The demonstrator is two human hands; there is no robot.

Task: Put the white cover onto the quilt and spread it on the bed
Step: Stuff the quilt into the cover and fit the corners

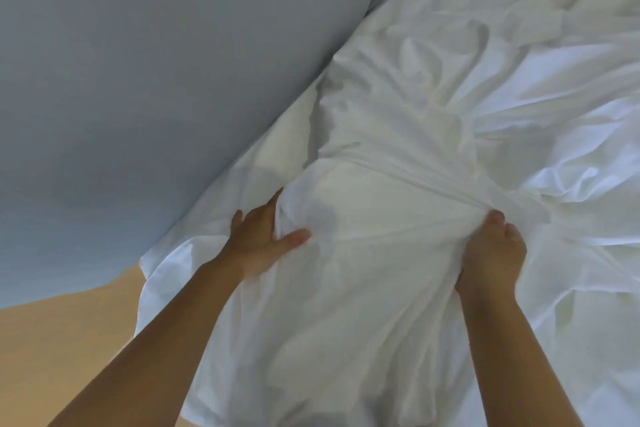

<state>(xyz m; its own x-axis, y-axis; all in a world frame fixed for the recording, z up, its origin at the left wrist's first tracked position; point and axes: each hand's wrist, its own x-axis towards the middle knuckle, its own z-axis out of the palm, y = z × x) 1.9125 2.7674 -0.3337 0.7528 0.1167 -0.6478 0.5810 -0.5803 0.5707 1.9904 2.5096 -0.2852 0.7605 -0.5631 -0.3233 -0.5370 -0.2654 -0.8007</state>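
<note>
- White cover — rumpled and deeply creased — lay across the view from 1 o'clock down to 6 o'clock, with its left edge draped at 8 o'clock.
- A rounded bulge sat under the cloth at the centre, between the two hands; whether it was the quilt could not be told.
- Left hand, at 8 o'clock of the bulge, had its grip closed on a fold of the cover: the thumb lay on top and the fingers were tucked behind the cloth.
- Right hand, at 4 o'clock of the bulge, had its grip curled tight into a bunch of gathered cover — creases fanned away from it.
- Grey-blue wall filled 9 to 12 o'clock.
- Tan floor showed at 8 o'clock, below the wall.
</note>
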